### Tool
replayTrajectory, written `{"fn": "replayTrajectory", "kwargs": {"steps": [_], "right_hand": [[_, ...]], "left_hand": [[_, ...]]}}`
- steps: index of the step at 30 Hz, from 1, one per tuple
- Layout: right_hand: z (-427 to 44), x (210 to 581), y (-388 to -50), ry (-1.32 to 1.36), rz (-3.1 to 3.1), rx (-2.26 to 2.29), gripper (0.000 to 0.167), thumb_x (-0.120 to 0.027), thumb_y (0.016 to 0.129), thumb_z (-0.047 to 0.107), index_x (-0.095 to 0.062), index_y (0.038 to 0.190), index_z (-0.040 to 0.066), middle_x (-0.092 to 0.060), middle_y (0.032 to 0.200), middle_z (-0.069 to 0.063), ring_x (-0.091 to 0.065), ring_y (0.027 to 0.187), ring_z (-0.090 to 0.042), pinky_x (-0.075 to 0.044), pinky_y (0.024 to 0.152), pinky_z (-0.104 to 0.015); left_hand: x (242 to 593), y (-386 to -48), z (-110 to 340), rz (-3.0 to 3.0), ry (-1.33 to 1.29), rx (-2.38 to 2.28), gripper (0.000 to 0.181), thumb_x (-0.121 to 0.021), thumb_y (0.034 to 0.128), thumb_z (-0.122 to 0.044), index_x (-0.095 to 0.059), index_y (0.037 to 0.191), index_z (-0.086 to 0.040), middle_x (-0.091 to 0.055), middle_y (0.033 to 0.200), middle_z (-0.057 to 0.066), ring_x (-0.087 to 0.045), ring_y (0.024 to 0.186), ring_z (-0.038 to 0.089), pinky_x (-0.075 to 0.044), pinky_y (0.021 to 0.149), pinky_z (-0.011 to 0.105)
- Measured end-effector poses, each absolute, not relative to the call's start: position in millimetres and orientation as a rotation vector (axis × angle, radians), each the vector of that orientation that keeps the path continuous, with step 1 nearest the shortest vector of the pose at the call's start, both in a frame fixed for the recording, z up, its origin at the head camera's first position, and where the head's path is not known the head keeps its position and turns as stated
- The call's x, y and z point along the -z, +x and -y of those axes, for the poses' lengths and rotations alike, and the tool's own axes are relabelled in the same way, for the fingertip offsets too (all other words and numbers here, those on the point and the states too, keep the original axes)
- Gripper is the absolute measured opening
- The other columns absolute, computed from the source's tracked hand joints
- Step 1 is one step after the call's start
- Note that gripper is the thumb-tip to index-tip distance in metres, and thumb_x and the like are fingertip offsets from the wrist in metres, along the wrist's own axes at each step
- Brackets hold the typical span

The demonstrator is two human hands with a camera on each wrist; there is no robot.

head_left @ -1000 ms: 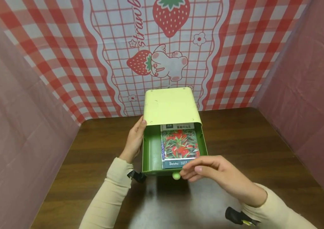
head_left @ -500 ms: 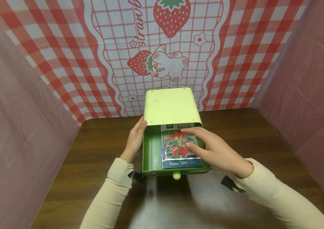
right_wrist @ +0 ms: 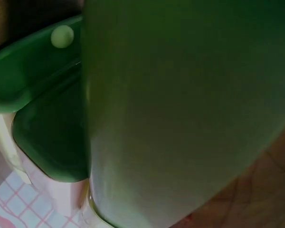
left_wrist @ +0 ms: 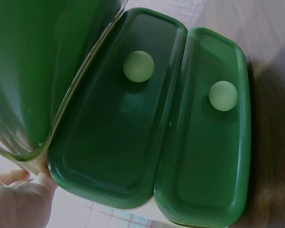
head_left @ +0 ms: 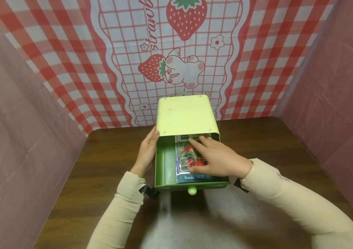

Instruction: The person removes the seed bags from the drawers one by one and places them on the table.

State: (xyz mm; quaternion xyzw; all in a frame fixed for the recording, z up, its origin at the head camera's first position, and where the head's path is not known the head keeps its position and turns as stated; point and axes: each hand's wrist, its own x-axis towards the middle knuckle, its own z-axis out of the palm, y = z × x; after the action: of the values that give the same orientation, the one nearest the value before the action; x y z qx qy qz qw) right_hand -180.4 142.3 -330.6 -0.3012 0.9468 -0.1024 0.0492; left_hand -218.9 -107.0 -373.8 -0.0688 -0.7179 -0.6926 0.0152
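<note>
Checked cloth backs the worktop, near whose far edge the left grip clasps the cabinet while the right grip, fingers spread, should pinch by its edges the packet inside the drawer.

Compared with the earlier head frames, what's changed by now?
The right hand moved forward from beside the round light-green knob to over the flat rectangular packet printed with red flowers; its fingers spread across it, with no grip visible. Unchanged: the left hand at the left side of the pale-yellow box-shaped cabinet, the green drawer pulled open, and the packet inside it.
</note>
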Motion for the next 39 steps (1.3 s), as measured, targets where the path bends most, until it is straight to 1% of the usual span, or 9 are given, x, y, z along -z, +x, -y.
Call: {"fn": "replayTrajectory", "kwargs": {"steps": [3, 6, 12, 18, 24, 31, 34, 37, 39], "right_hand": [[-138.7, 330.9, -183.0, -0.946, -2.897, 0.198, 0.096, -0.060, 0.084, 0.069, -0.028, 0.155, 0.014, -0.033, 0.155, -0.025, -0.034, 0.141, -0.046, -0.030, 0.115, -0.060], [-136.1, 332.1, -183.8, -0.979, -2.921, 0.073, 0.096, -0.059, 0.082, 0.072, -0.032, 0.154, 0.015, -0.036, 0.154, -0.025, -0.036, 0.140, -0.046, -0.031, 0.115, -0.059], [-132.5, 336.9, -184.1, -0.980, -2.938, -0.119, 0.092, -0.057, 0.081, 0.075, -0.034, 0.154, 0.023, -0.038, 0.152, -0.026, -0.040, 0.135, -0.046, -0.036, 0.112, -0.057], [-129.0, 338.5, -184.9, -0.933, -2.925, -0.169, 0.091, -0.056, 0.081, 0.076, -0.033, 0.154, 0.026, -0.035, 0.154, -0.026, -0.041, 0.135, -0.046, -0.037, 0.111, -0.056], [-126.2, 337.6, -183.6, -0.929, -2.923, -0.153, 0.092, -0.058, 0.080, 0.076, -0.033, 0.154, 0.027, -0.036, 0.153, -0.025, -0.045, 0.131, -0.046, -0.043, 0.106, -0.056], [-122.9, 339.6, -184.4, -0.955, -2.906, -0.002, 0.090, -0.063, 0.079, 0.072, -0.036, 0.153, 0.027, -0.031, 0.155, -0.027, -0.042, 0.133, -0.050, -0.052, 0.094, -0.056], [-122.6, 342.9, -185.6, -0.985, -2.930, 0.089, 0.086, -0.066, 0.079, 0.067, -0.041, 0.151, 0.025, -0.036, 0.152, -0.028, -0.045, 0.130, -0.049, -0.055, 0.089, -0.053], [-123.6, 346.5, -186.6, -1.007, -2.970, 0.144, 0.081, -0.069, 0.080, 0.062, -0.046, 0.148, 0.024, -0.044, 0.145, -0.026, -0.052, 0.121, -0.043, -0.057, 0.080, -0.047], [-124.7, 348.0, -186.9, -1.015, -2.993, 0.164, 0.079, -0.070, 0.080, 0.060, -0.048, 0.146, 0.022, -0.049, 0.139, -0.025, -0.054, 0.115, -0.040, -0.057, 0.072, -0.043]], "left_hand": [[373.4, -218.5, 107.0, 2.232, -0.221, 2.160, 0.056, -0.039, 0.1067, -0.031, -0.026, 0.154, -0.004, -0.024, 0.162, 0.009, -0.018, 0.151, 0.023, -0.017, 0.125, 0.037], [372.5, -217.6, 106.9, 2.231, -0.226, 2.164, 0.056, -0.038, 0.1069, -0.031, -0.026, 0.154, -0.003, -0.023, 0.163, 0.009, -0.018, 0.151, 0.023, -0.017, 0.125, 0.037], [377.5, -222.6, 108.0, 2.235, -0.211, 2.165, 0.055, -0.038, 0.1071, -0.030, -0.026, 0.154, -0.004, -0.023, 0.163, 0.008, -0.019, 0.151, 0.022, -0.018, 0.125, 0.036], [397.5, -237.7, 110.8, 2.202, -0.205, 2.196, 0.054, -0.038, 0.1070, -0.031, -0.026, 0.155, -0.007, -0.023, 0.163, 0.005, -0.018, 0.151, 0.019, -0.018, 0.124, 0.035], [401.7, -238.5, 111.2, 2.178, -0.222, 2.185, 0.057, -0.040, 0.1056, -0.038, -0.029, 0.154, -0.010, -0.025, 0.162, 0.002, -0.019, 0.151, 0.017, -0.017, 0.125, 0.035], [401.7, -237.5, 111.6, 2.172, -0.242, 2.172, 0.059, -0.041, 0.1048, -0.041, -0.030, 0.154, -0.009, -0.027, 0.162, 0.003, -0.021, 0.151, 0.017, -0.017, 0.125, 0.035], [401.9, -237.8, 111.5, 2.175, -0.238, 2.172, 0.058, -0.041, 0.1052, -0.040, -0.030, 0.154, -0.009, -0.027, 0.162, 0.003, -0.021, 0.151, 0.017, -0.018, 0.125, 0.036], [401.1, -237.7, 111.3, 2.177, -0.238, 2.178, 0.057, -0.039, 0.1059, -0.037, -0.029, 0.154, -0.009, -0.026, 0.162, 0.003, -0.020, 0.151, 0.018, -0.017, 0.125, 0.036], [400.6, -237.3, 111.2, 2.175, -0.242, 2.182, 0.056, -0.038, 0.1065, -0.035, -0.028, 0.154, -0.009, -0.025, 0.162, 0.003, -0.019, 0.151, 0.018, -0.017, 0.125, 0.036]]}}
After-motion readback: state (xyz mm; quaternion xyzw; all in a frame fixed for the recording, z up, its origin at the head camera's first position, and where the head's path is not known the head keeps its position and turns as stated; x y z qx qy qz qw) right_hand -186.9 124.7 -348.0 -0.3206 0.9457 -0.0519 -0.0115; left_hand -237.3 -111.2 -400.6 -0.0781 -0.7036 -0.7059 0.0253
